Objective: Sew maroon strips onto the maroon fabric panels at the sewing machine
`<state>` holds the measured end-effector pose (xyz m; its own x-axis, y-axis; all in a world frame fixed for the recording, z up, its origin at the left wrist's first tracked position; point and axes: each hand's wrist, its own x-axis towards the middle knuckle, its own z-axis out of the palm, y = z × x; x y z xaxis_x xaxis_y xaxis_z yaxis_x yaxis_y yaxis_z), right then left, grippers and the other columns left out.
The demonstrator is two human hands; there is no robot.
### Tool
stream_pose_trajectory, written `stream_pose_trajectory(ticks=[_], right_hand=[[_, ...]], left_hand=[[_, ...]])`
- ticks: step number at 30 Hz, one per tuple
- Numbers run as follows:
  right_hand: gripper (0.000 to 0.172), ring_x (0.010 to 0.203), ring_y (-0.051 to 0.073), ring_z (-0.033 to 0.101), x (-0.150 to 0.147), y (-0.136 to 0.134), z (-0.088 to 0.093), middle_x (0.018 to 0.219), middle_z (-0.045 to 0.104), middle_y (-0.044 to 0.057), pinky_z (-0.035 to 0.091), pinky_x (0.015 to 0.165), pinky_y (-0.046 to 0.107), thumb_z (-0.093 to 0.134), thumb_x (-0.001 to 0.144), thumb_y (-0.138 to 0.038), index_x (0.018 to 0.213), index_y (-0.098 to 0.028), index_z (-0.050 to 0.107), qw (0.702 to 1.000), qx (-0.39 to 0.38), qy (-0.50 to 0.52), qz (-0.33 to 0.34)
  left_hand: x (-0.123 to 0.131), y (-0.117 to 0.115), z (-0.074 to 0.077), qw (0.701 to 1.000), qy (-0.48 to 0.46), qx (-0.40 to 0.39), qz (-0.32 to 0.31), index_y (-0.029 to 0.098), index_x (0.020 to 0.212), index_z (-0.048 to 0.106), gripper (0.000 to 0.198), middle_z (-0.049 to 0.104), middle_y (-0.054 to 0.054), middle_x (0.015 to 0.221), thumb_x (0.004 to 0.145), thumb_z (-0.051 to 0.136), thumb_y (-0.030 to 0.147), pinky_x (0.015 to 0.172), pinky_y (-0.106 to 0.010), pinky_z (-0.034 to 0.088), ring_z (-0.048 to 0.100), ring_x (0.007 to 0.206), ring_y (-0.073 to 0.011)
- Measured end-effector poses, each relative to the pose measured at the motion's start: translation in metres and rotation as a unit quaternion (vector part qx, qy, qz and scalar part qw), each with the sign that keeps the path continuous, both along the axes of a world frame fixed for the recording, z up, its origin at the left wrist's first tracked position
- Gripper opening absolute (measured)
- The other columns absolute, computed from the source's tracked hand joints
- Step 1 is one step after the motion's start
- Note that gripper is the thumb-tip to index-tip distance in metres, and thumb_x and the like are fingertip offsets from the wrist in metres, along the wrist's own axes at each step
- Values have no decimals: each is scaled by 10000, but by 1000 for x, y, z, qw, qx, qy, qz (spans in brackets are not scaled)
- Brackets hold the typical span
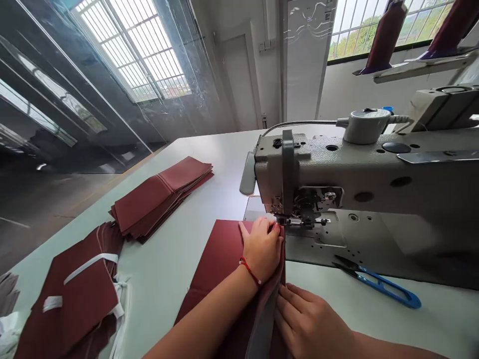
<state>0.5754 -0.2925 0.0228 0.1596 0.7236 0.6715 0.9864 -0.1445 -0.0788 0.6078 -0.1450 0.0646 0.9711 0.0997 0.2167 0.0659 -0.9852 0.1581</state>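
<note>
A maroon leather-like panel point(224, 249) lies under the sewing machine head point(284, 174), its right edge at the presser foot point(281, 221). My left hand point(262, 247), with a red string bracelet at the wrist, presses on this panel. Its fingers are bent, and the thumb and index finger pinch the edge close to the foot. Lower down, my right hand point(307, 319) grips the panel's right edge with fingers held together; its thumb is hidden. Between the hands the material is raised in a fold, showing a grey underside point(262, 334).
Blue-handled thread snips point(381, 284) lie right of my right hand. Left on the white table point(168, 269) are a stack of maroon panels point(160, 197) and a bundle point(82, 284) with white strips. Maroon thread cones point(385, 37) stand above the machine. A clear plastic curtain point(93, 75) hangs at left.
</note>
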Motion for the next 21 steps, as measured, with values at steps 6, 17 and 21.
stream_pose_trajectory(ticks=[6,17,21], right_hand=[[345,945,216,639,-1,-2,5,910,704,103,537,864,324,364,890,-54,879,-124,701,1000,-1,-5,-1],[264,981,211,627,5,-4,9,952,692,101,526,912,323,431,871,-56,899,-129,683,999,-39,11,-5],[251,969,217,629,5,-4,11,930,689,107,527,914,326,435,871,-58,883,-115,680,999,-34,10,3]], left_hand=[[0,1,-3,1000,-8,8,-10,209,978,620,166,623,-89,1089,900,479,168,995,-804,223,538,1060,-270],[9,3,-2,1000,-7,21,-8,213,988,616,144,624,-60,1059,890,521,166,1024,-789,215,563,1028,-248],[7,2,-2,999,-34,27,-11,192,1021,626,166,627,-89,1107,895,520,173,1009,-737,322,559,1075,-279]])
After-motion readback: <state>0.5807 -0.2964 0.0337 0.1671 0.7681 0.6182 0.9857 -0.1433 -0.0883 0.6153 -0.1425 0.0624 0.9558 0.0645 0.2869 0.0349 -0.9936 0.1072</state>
